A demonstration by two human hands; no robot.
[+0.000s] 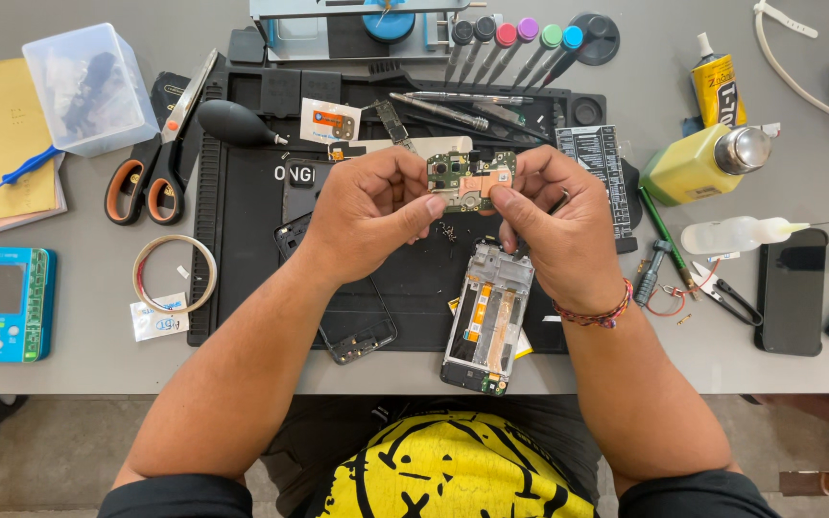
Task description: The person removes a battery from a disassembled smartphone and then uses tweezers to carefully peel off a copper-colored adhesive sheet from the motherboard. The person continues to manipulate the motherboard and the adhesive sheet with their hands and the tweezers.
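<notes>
I see a grey worktop [88, 369] under even light, its near edge running above a mottled brownish-grey floor [59, 451].

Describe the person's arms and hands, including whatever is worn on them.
Both forearms are bare, with dark short sleeves showing only at the bottom edge of the view. The right hand has a braided bracelet of red and mixed colours around its wrist. The left hand wears no band, watch or glove. No rings can be made out on either hand.
</notes>
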